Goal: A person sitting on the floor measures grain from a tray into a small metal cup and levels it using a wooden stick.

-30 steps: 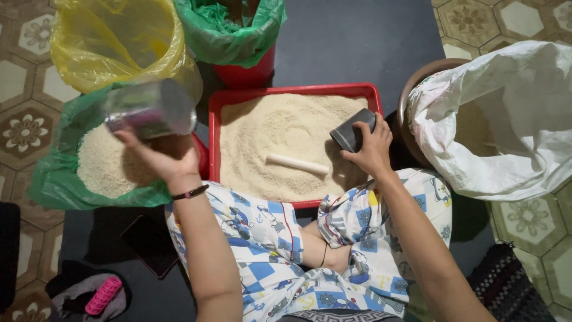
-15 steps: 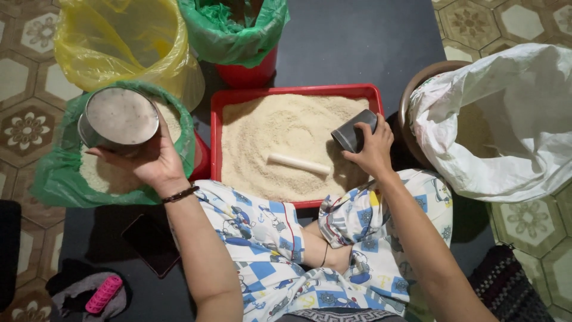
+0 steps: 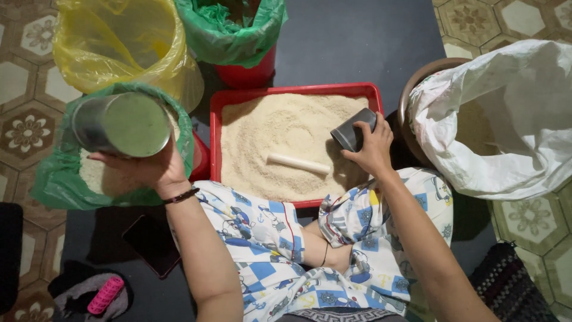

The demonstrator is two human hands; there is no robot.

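My left hand [image 3: 156, 170] grips a shiny metal can [image 3: 121, 124], held on its side above a green plastic bag [image 3: 55, 179] that has pale grain in it. My right hand [image 3: 372, 148] holds a small dark grey cup [image 3: 353, 130], tipped into the grain at the right side of a red tray [image 3: 215, 128]. The tray is full of pale grain, and a short cream-coloured stick [image 3: 298, 163] lies on the grain near its middle. I sit cross-legged behind the tray in blue and white patterned clothes.
A yellow plastic bag [image 3: 119, 45] and a green-lined red bucket [image 3: 238, 36] stand behind the tray. A white sack [image 3: 506, 119] in a brown basin sits at the right. A dark phone [image 3: 152, 243] and a pink hair roller [image 3: 106, 294] lie on the floor at the left.
My left hand has turned the metal can so its round end now faces up at me, and lowered it over the green bag. My right hand has stayed on the grey cup.
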